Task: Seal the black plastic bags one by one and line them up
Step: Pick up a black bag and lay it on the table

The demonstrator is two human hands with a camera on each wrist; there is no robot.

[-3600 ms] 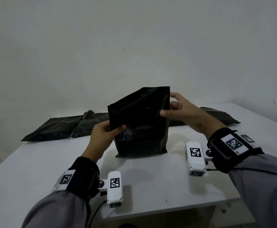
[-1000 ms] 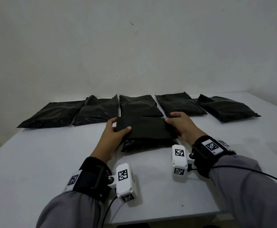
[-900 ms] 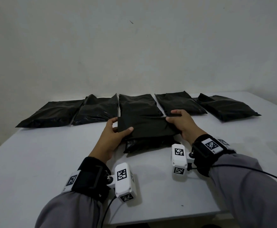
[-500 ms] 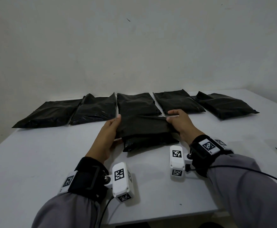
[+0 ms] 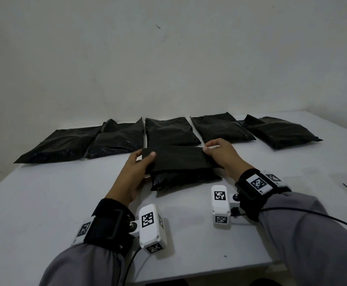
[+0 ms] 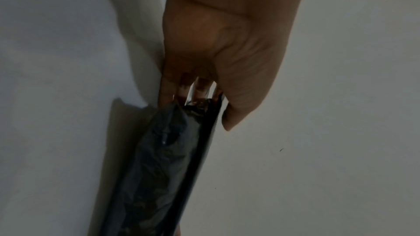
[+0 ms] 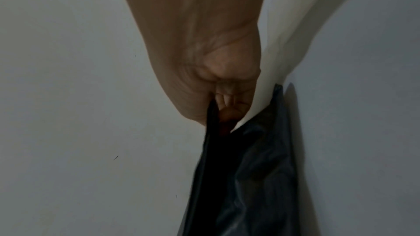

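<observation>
Bag (image 5: 181, 166) at frame centre has its flap (image 5: 176, 156) folded over, pinched at each end by left hand (image 5: 134, 174) and right hand (image 5: 223, 154). Sealing looks underway; next, press the flap flat, then slide it into the row (image 5: 164, 135) behind.

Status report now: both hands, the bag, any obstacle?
Left hand and right hand pinch the flap. Bag on table, flap folded over. Five bags lined behind; nothing blocking.

My head camera looks forward and down over the table (image 5: 44, 203) toward the wall at twelve o'clock. Each wrist camera sits close behind my palm, looking along the fingers. All three share the folded bag (image 5: 181, 162) (image 6: 163, 168) (image 7: 245, 177), seen edge-on from the wrists.
</observation>
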